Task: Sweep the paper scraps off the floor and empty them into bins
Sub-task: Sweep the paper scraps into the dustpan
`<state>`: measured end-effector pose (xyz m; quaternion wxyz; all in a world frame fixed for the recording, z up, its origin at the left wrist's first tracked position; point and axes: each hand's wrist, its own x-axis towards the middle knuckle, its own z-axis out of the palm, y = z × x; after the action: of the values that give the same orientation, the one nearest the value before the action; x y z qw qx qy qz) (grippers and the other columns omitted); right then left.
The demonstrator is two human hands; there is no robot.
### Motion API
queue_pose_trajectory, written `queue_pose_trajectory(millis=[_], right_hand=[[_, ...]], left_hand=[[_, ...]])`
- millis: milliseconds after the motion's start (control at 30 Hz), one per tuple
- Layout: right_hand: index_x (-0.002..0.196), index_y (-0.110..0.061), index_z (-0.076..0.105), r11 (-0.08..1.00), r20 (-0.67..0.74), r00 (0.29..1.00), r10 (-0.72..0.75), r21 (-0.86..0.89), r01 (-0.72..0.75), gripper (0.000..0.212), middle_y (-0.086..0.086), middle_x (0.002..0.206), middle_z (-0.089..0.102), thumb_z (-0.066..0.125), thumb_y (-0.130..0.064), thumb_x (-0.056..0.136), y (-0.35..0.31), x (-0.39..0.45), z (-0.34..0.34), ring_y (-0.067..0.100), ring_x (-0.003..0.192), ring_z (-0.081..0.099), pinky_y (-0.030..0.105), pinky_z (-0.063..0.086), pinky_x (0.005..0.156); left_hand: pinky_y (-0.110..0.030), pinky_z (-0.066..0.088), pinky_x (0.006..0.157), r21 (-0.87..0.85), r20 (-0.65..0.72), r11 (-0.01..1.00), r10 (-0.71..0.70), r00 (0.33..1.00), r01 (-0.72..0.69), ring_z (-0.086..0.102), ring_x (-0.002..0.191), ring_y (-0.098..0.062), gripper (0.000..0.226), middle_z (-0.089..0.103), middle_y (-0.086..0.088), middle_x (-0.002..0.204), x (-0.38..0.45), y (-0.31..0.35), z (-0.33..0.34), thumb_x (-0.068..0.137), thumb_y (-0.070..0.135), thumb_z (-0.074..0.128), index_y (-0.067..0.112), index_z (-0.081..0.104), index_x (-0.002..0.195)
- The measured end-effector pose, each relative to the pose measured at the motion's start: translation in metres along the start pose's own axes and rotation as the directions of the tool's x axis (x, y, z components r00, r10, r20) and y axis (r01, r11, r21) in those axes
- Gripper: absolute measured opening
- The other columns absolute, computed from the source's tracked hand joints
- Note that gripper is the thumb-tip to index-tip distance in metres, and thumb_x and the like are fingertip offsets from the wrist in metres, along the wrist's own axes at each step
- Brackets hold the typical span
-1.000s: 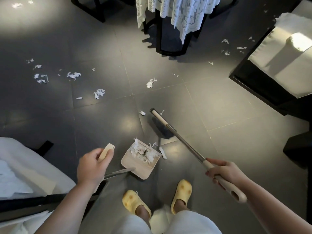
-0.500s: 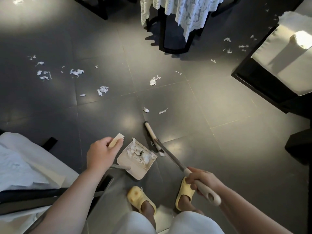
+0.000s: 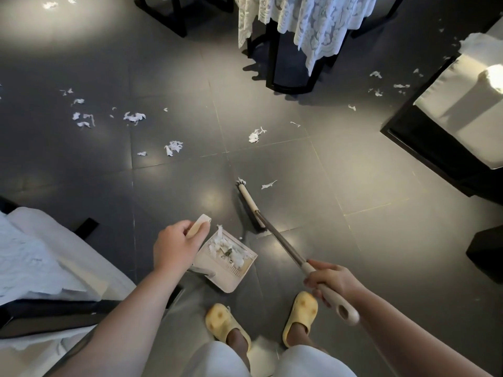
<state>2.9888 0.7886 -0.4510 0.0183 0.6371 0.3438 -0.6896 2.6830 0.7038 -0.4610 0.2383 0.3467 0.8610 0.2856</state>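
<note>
Left grip [image 3: 174, 244] curls round the dustpan [image 3: 227, 263] handle, scraps heaped just beside it, right grip [image 3: 330, 281] clutches the broom [image 3: 251, 206], more paper scraps [image 3: 172, 146] well beyond, no bin visible.

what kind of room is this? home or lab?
Probably a home living or dining room. A lace tablecloth hangs over a dark-legged table, cushioned dark-framed seats stand on a grey tile floor, and the person wears yellow slippers.
</note>
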Motion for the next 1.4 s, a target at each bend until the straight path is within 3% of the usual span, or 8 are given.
queue_pose_trajectory(millis=[133,233,400,567,700,867,1100,1400], right_hand=[[0.13,-0.011,0.058,0.997,0.064,0.997,0.05,0.061,-0.054,0.055,0.009,0.069,0.058,0.063,0.006,0.078,0.006,0.013,0.011,0.011,0.038,0.052,0.019,0.04,0.035],[0.138,-0.008,0.049,0.995,0.13,0.99,0.06,0.07,-0.069,0.08,0.003,0.07,0.055,0.069,-0.003,0.061,0.016,0.013,-0.006,0.007,0.039,0.049,0.018,0.037,0.035],[0.123,-0.016,0.063,0.999,0.233,0.972,0.035,0.011,-0.038,0.085,0.013,0.081,0.065,0.075,-0.014,0.039,0.016,-0.006,-0.032,0.017,0.047,0.054,0.02,0.04,0.034],[0.129,-0.018,0.06,0.999,0.103,0.994,0.027,-0.041,-0.022,0.065,0.018,0.086,0.064,0.068,-0.001,0.067,0.004,0.007,-0.008,0.018,0.049,0.055,0.022,0.042,0.038],[0.147,-0.003,0.034,0.992,0.141,0.989,0.052,0.111,-0.068,0.063,0.001,0.059,0.059,0.05,0.008,0.087,-0.007,0.017,0.014,0.007,0.038,0.05,0.017,0.039,0.035],[0.147,0.002,0.028,0.969,0.244,0.969,0.037,0.226,-0.094,0.095,-0.003,0.054,0.057,0.064,0.006,0.059,-0.02,-0.002,0.005,0.004,0.036,0.049,0.013,0.037,0.033],[0.123,-0.012,0.059,0.987,0.021,0.996,-0.081,-0.141,0.083,0.054,0.007,0.055,0.063,0.065,0.012,0.075,-0.054,-0.02,0.009,0.014,0.036,0.053,0.019,0.042,0.036],[0.112,-0.014,0.062,0.979,-0.171,0.967,-0.189,-0.111,0.172,0.046,0.017,0.082,0.064,0.065,0.011,0.073,-0.141,0.033,-0.061,0.018,0.039,0.051,0.018,0.034,0.033]], left_hand=[[-0.041,0.05,0.059,-0.001,-0.006,1.0,0.002,1.0,-0.002,0.063,0.062,-0.025,0.065,0.067,-0.005,0.062,-0.001,0.001,0.001,0.068,0.073,0.041,0.012,0.064,0.065],[-0.042,0.05,0.058,0.005,-0.012,1.0,0.004,1.0,-0.004,0.063,0.062,-0.025,0.065,0.067,-0.004,0.061,0.002,-0.001,0.0,0.068,0.073,0.041,0.012,0.064,0.065],[-0.042,0.05,0.058,-0.024,-0.026,1.0,-0.006,1.0,0.006,0.063,0.061,-0.024,0.064,0.066,-0.003,0.06,0.002,-0.005,-0.002,0.07,0.073,0.042,0.013,0.064,0.063],[-0.04,0.051,0.06,-0.057,-0.034,0.998,-0.041,0.999,0.039,0.064,0.062,-0.021,0.063,0.066,0.001,0.059,0.0,-0.003,0.001,0.068,0.075,0.042,0.016,0.065,0.063],[-0.042,0.053,0.063,-0.098,-0.026,0.992,-0.082,0.996,0.079,0.065,0.064,-0.021,0.064,0.068,0.001,0.061,0.005,0.0,0.004,0.067,0.075,0.042,0.015,0.067,0.065],[-0.041,0.051,0.062,-0.159,-0.008,0.981,-0.112,0.994,0.109,0.065,0.065,-0.022,0.064,0.068,-0.001,0.062,0.006,0.006,0.011,0.067,0.074,0.045,0.014,0.067,0.066],[-0.032,0.042,0.058,-0.22,-0.041,0.97,-0.115,0.992,0.103,0.065,0.07,-0.021,0.053,0.07,0.0,0.067,0.01,0.007,0.012,0.072,0.065,0.051,0.015,0.07,0.07],[-0.04,0.051,0.067,-0.251,-0.16,0.955,-0.203,0.966,0.159,0.068,0.071,-0.021,0.056,0.071,0.004,0.067,0.035,0.033,0.023,0.069,0.071,0.05,0.018,0.068,0.068]])
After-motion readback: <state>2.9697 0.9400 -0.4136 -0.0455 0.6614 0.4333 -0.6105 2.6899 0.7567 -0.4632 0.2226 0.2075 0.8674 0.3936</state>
